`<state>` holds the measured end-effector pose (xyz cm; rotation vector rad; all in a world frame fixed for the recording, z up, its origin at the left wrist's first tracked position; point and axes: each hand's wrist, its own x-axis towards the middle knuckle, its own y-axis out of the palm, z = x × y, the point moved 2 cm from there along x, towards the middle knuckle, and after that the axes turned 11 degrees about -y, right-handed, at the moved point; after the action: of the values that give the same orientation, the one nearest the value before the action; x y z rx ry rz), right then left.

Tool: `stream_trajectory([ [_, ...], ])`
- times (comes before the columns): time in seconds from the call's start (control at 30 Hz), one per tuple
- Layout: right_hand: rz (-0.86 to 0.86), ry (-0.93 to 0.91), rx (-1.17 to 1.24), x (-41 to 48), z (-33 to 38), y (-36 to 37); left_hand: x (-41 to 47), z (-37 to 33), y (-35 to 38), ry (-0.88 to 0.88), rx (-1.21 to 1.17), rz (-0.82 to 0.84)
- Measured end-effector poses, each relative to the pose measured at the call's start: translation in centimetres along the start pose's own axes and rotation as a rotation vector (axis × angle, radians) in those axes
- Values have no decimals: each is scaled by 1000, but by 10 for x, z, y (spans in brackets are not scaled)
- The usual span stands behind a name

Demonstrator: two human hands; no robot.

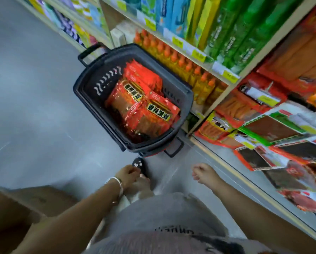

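Basket (92, 76): dark plastic, on the floor (34, 107) straight ahead of you, close against the foot of the shelving (225, 83) on your right. One handle (91, 52) stands up at the far end, a second (175, 149) hangs at the near end.

Contents: red packs (144, 107) with black-and-yellow labels, piled on a slant and filling most of the basket. Count not readable.

Hands: your left hand (128, 175), with a pale bracelet (117, 182) at the wrist, hangs low with its fingers loosely curled and nothing in them. It sits just over your dark shoe (139, 165), short of the basket's near end. Your right hand (203, 174) hangs at the same height, fingers slack and bent, also empty, apart from both basket and shelving. The frame is motion-blurred, so finer finger detail is not readable.

Floor: smooth grey, faintly glossy, with light streaks.

Room: a shop aisle. On the shelf beside the basket stands a row of yellow bottles (181, 65) with orange caps. Above them are tall green packs (245, 33) and yellow price tags (198, 55) along the shelf edge. Further right, the bays hold red sausage packs (290, 52) and flat trays (274, 127). A brown carton (25, 208) sits at your lower left.
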<state>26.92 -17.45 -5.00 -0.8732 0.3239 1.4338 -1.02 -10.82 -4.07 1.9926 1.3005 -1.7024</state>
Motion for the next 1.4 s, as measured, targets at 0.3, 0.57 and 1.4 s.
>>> stream_trajectory([
  [0.3,-39,-132,203,118,155,53,58,-64,-112,108,-165,31],
  [0.57,-10,-171,-221,242,176,41,124,-120,-122,84,-366,45],
  [1.4,73,-808,-487,212,190,35,173,-167,-102,225,88,143],
])
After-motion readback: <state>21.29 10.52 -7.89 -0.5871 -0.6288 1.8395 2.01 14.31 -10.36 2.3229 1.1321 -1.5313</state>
